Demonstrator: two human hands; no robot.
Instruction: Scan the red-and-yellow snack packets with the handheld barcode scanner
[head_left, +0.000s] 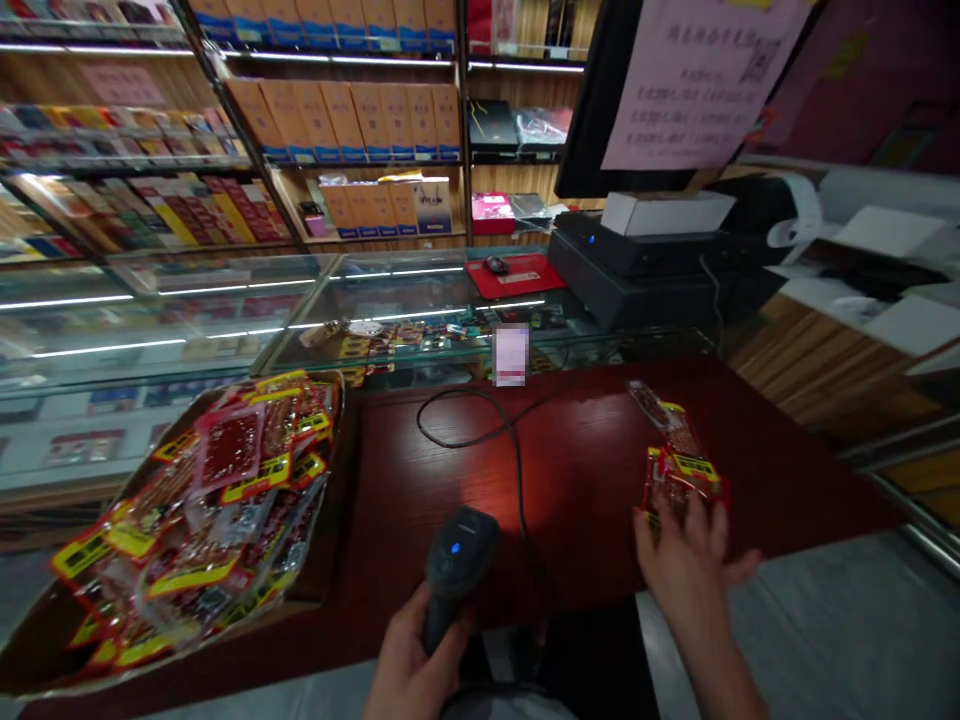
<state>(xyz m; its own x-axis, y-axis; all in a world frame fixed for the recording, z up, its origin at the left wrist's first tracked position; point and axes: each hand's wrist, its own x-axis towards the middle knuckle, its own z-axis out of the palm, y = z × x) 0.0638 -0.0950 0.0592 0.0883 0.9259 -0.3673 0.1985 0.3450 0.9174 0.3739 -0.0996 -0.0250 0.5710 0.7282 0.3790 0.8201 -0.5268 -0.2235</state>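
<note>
Judging by look, scanner [463, 545] is stiff, light; handle is wrapped by left hand [416, 662], at near edge of desk [585, 485]. Packets [684, 462] on desk's right seem soft, slippery, best pinched by edges; partly covered by right hand [686, 560], grip cannot be told.

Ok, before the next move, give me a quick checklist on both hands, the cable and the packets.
1. Scanner held: ok, the left hand wraps its handle and a blue light shows.
2. Right hand at the loose packets: ok, it touches the nearest.
3. Right hand's grip: cannot tell, the undersides of its fingers are hidden.
4. Cable clear of the right hand: ok, it lies looped on the table, apart from it.
5. Packets neatly stacked in the box: not ok, heaped at angles.
</note>
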